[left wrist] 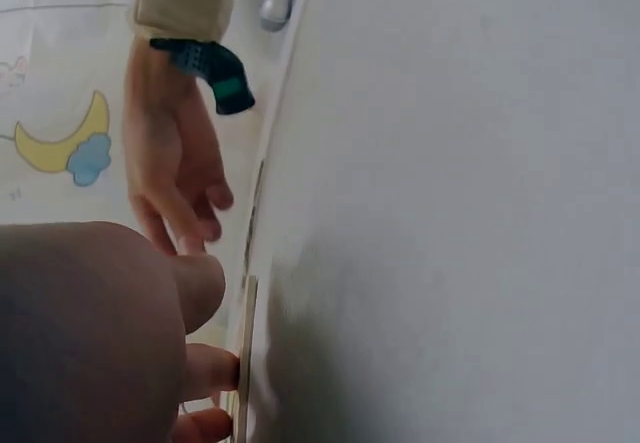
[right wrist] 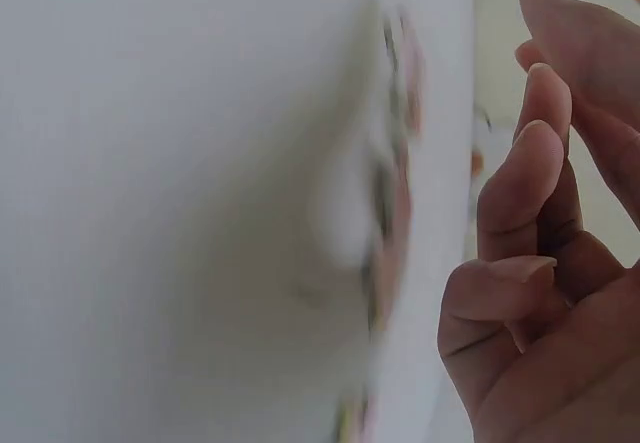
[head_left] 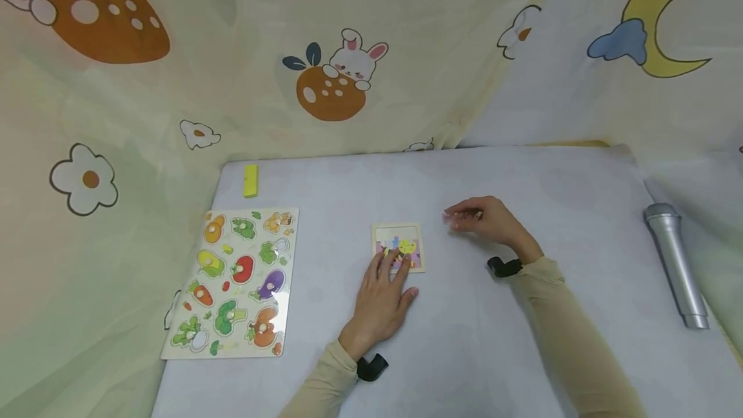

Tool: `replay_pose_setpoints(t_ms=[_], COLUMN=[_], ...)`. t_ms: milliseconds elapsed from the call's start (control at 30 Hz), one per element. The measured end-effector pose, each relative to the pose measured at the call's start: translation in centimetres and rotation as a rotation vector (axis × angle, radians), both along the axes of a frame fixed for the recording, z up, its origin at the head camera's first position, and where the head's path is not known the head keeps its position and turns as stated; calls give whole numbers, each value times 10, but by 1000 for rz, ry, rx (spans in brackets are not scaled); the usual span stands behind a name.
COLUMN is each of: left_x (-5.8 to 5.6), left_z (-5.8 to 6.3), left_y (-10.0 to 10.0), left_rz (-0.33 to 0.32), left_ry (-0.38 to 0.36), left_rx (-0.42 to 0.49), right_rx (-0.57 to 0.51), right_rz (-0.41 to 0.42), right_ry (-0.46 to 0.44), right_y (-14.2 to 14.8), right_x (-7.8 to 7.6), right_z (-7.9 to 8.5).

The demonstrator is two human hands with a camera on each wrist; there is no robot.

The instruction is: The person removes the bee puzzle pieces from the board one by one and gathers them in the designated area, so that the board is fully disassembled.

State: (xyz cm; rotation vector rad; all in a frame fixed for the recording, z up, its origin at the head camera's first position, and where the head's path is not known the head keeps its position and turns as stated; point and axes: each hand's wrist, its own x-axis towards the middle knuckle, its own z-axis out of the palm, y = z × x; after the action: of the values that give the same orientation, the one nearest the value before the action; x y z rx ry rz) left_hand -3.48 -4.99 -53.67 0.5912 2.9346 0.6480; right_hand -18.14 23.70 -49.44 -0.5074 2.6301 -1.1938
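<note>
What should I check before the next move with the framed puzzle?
1. Left hand on the framed puzzle: ok, fingers rest on it.
2. Puzzle filled: not ok, the strip along its far side shows pale, without picture.
3. Loose pieces within reach: ok, they lie under or close by the right hand.
4. Right hand holding a piece: cannot tell, its fingertips hide too much.
5. Vegetable board clear of the puzzle: ok, it lies apart, to the left.
6. Silver microphone clear of the right hand: ok, well to its right.
</note>
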Motion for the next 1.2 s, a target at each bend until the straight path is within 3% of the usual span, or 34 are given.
replay_pose_setpoints(t_ms=[333, 533, 800, 1200], left_x=[5, 9, 11, 12], left_z=[3, -1, -1, -1], left_y=[3, 4, 5, 5], left_rz=[-14, -7, 10, -9], left_ry=[24, 31, -10, 23], left_rx=[-149, -166, -161, -204], right_rx=[-53, -23, 27, 138], right_rz=[154, 189, 186, 155], right_ry=[-4, -17, 25, -77], right_y=[-76, -110, -129, -139], right_x=[4, 10, 13, 16], right_z=[-16, -14, -11, -4])
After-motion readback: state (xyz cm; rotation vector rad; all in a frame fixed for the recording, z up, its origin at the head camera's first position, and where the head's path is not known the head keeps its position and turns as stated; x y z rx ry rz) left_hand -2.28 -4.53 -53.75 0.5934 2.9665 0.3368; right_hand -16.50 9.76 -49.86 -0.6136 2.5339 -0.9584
